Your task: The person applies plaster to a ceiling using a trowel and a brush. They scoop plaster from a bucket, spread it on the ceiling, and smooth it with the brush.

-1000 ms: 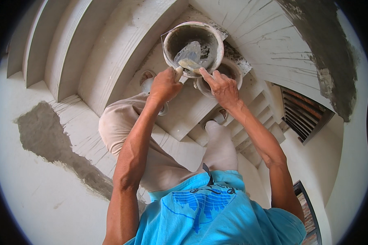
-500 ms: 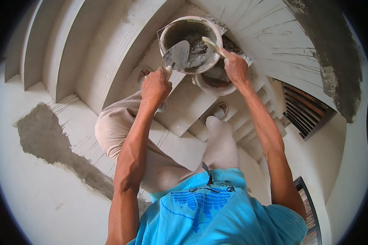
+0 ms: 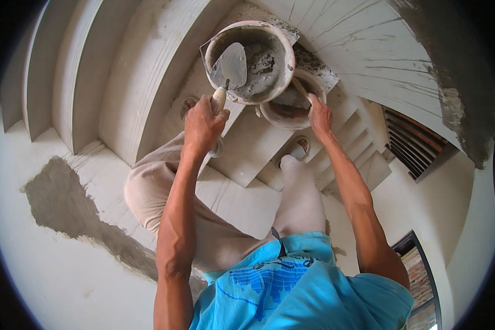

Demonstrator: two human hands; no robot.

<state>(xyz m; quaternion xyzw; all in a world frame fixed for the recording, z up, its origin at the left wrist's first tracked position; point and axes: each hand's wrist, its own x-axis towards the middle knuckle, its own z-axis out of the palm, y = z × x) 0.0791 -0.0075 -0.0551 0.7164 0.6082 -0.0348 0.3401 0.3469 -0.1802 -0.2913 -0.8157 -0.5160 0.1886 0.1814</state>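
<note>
The two hands are apart from each other. The left hand (image 3: 202, 122) is closed around the pale handle of a trowel (image 3: 230, 66), whose grey-coated blade is above the larger bucket (image 3: 291, 60); I cannot tell if it touches the grey mortar (image 3: 261, 69) inside. The right hand (image 3: 320, 114) grips a thin tan tool (image 3: 300, 88), which extends over the smaller bucket (image 3: 283, 125), near the larger one's rim. Both buckets stand close together on the stairs (image 3: 247, 148).

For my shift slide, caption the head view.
Left hand holds a trowel over one bucket, right hand a tool at a second bucket.
</note>
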